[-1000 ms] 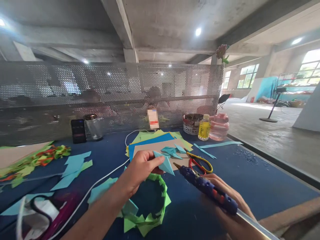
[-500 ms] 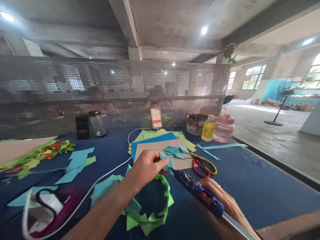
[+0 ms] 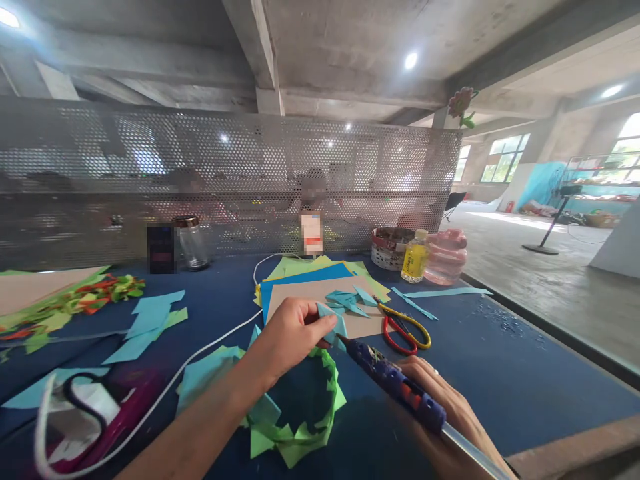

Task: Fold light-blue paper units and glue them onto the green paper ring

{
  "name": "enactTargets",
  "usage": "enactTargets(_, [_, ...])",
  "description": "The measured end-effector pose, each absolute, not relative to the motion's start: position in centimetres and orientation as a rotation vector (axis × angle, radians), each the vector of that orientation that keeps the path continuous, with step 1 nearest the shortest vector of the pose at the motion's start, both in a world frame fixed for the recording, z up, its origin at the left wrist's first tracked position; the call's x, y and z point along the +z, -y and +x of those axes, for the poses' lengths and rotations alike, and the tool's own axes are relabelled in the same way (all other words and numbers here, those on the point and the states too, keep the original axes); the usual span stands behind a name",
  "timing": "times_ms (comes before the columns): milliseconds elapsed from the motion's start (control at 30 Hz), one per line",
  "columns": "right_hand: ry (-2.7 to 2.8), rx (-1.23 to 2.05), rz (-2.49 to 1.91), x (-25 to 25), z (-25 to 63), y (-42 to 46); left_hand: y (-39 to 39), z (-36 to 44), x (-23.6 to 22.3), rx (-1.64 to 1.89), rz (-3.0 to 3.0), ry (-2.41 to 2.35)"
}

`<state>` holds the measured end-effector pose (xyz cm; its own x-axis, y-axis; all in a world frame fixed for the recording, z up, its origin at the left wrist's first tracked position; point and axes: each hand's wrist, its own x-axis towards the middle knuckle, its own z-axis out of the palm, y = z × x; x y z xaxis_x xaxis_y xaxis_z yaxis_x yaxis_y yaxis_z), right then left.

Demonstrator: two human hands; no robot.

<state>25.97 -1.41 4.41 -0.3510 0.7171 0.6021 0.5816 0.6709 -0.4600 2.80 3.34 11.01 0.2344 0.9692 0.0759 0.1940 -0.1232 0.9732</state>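
Note:
My left hand (image 3: 290, 333) pinches a small folded light-blue paper piece (image 3: 334, 325) above a green paper ring (image 3: 300, 430) that lies on the blue table. My right hand (image 3: 445, 413) grips a blue glue gun (image 3: 395, 383) with a clear glue stick out of its back. The gun's nozzle touches the lower edge of the blue piece. Several more folded blue pieces (image 3: 347, 301) rest on a brown card (image 3: 320, 293) just beyond.
Red and yellow scissors (image 3: 403, 327) lie right of the card. Coloured paper sheets (image 3: 310, 273), blue offcuts (image 3: 150, 323), a white cable (image 3: 200, 353), a jar (image 3: 190, 243), a yellow bottle (image 3: 414, 257) and a pink container (image 3: 446, 257) stand before a perforated metal screen (image 3: 225, 180).
My left hand has turned the blue paper piece and lowered it slightly. The glue gun has moved up and left until its nozzle meets the piece.

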Motion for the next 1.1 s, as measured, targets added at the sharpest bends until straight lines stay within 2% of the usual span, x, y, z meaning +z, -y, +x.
enactTargets(1100, [2.094, 0.174, -1.077, 4.3, 26.6, 2.5, -4.1, 2.0, 10.4, 1.06, 1.484, -1.187])
